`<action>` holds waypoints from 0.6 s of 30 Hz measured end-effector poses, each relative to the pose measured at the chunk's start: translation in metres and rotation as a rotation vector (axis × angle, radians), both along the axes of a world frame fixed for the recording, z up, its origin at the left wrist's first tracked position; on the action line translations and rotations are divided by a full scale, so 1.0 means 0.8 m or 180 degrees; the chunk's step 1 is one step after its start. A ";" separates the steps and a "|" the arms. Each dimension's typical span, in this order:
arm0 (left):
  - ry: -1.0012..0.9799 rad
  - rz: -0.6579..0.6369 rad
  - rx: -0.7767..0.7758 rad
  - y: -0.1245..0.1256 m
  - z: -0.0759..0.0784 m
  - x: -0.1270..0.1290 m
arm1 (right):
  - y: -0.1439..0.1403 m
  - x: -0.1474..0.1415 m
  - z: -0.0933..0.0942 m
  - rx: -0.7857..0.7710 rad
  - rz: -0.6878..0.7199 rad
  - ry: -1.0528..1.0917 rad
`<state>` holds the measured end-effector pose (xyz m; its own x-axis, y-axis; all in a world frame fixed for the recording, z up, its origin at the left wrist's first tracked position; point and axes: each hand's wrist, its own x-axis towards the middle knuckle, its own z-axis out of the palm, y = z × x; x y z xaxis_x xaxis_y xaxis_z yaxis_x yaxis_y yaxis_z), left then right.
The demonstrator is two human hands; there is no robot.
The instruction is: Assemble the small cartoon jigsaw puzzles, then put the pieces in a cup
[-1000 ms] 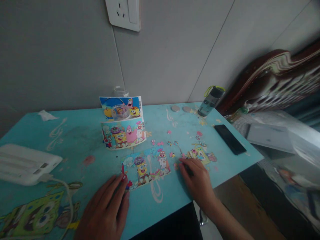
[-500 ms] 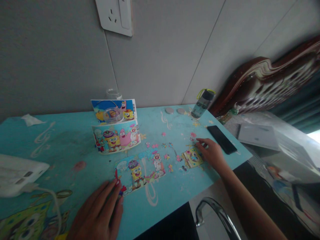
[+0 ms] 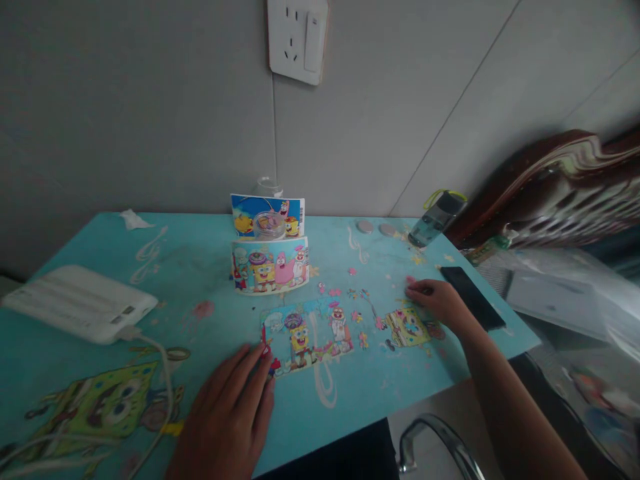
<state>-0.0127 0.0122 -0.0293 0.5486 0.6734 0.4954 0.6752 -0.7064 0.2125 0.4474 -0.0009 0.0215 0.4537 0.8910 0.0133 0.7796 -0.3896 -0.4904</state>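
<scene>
My left hand (image 3: 233,403) lies flat on the table, fingers stretched out and open, with its fingertips at the lower left corner of a partly assembled cartoon jigsaw puzzle (image 3: 300,340). Gaps in the puzzle let the blue tabletop show through. Several loose puzzle pieces (image 3: 357,317) are scattered just right of it. Farther right, my right hand (image 3: 437,300) is low over the tabletop with its fingers drawn together. Whatever sits between those fingertips is too small and hidden to make out. A picture card (image 3: 270,268) matching the puzzle leans upright behind it.
Behind that card are a second picture card (image 3: 241,223) and a clear round container (image 3: 270,227). A white power bank (image 3: 83,303) with a cable lies left. Two round discs (image 3: 365,227), a water bottle (image 3: 435,220) and a black phone (image 3: 473,297) are at the right.
The camera view has swung left, so everything appears shifted right. My right hand has its fingers drawn closer together over the same area. My left hand stays at the puzzle's corner.
</scene>
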 end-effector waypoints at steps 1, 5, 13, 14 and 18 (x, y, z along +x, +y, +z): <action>-0.0002 0.0048 -0.0029 -0.002 0.003 0.002 | 0.001 0.002 0.001 0.0000 0.0014 0.0031; 0.0013 0.0131 -0.0198 -0.010 0.016 0.008 | -0.002 0.001 0.009 0.0075 0.0016 -0.0335; -0.0063 0.0253 -0.0262 -0.010 0.028 0.015 | -0.017 -0.185 0.047 0.0391 0.1544 0.0442; -0.0074 0.0268 -0.0286 -0.010 0.029 0.015 | -0.015 -0.216 0.048 0.0363 0.1731 0.0634; -0.0131 0.0347 -0.0373 -0.011 0.033 0.015 | 0.003 -0.302 0.037 0.0346 0.2219 0.1261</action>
<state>-0.0005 0.0037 -0.0033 0.4500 0.7823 0.4306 0.7354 -0.5982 0.3183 0.2057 0.0011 0.0511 -0.2167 0.9737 0.0710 0.5860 0.1879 -0.7882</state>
